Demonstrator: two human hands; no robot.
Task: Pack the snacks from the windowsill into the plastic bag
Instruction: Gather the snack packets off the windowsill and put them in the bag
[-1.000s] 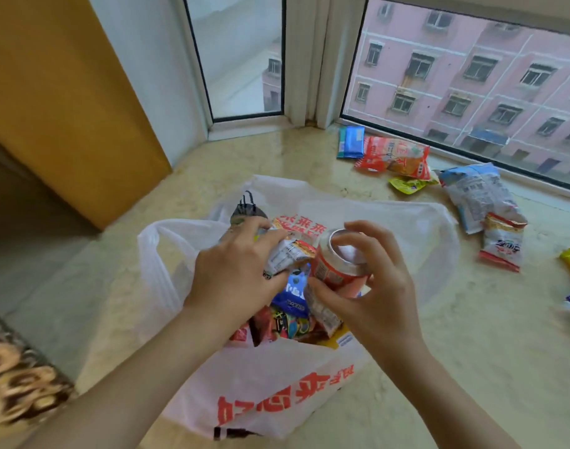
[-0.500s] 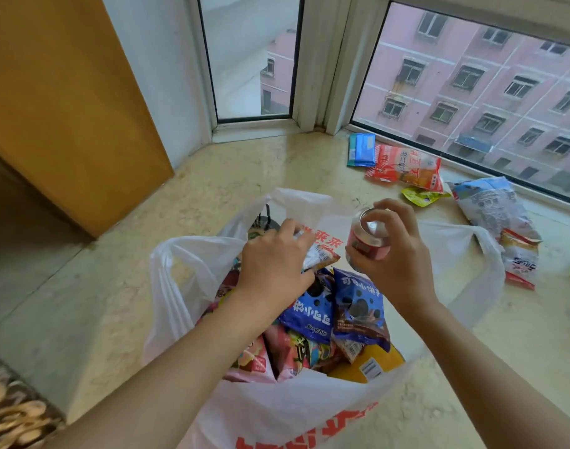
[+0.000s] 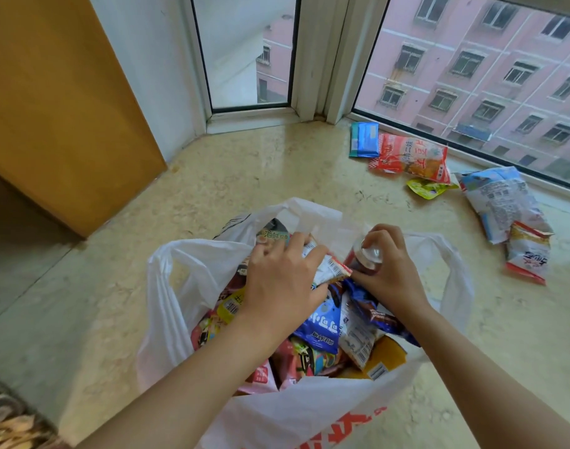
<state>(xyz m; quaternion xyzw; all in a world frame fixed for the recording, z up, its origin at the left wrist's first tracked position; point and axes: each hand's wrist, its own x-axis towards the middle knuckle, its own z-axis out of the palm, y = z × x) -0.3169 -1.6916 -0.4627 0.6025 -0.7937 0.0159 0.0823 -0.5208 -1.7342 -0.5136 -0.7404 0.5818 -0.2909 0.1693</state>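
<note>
Bag: we have the plastic bag (image 3: 212,273) standing on the windowsill (image 3: 277,170), mouth wide, already heaped with packets to near the rim.
Left hand: our left hand (image 3: 282,280) is down among the load, fingers curled round a small white packet (image 3: 329,268) at the top of the heap.
Right hand: our right hand (image 3: 388,270) wraps a red can (image 3: 366,259) from above, holding it upright at the far inner edge of the bag, beside the white packet.
Done: we judge the greater part packed; blue, pink and yellow wrappers fill the bag.
Left: still out on the sill by the window are a blue packet (image 3: 364,139), a red-orange packet (image 3: 413,158), a small yellow packet (image 3: 427,188), a large pale blue bag (image 3: 500,202) and a red-white packet (image 3: 528,256) touching it.
Obstacles: little free room inside; we expect the can needs a gap opened between packets, or it may tip on the loose heap.
Surroundings: a wooden panel (image 3: 60,102) stands to our left, well apart from the bag.
</note>
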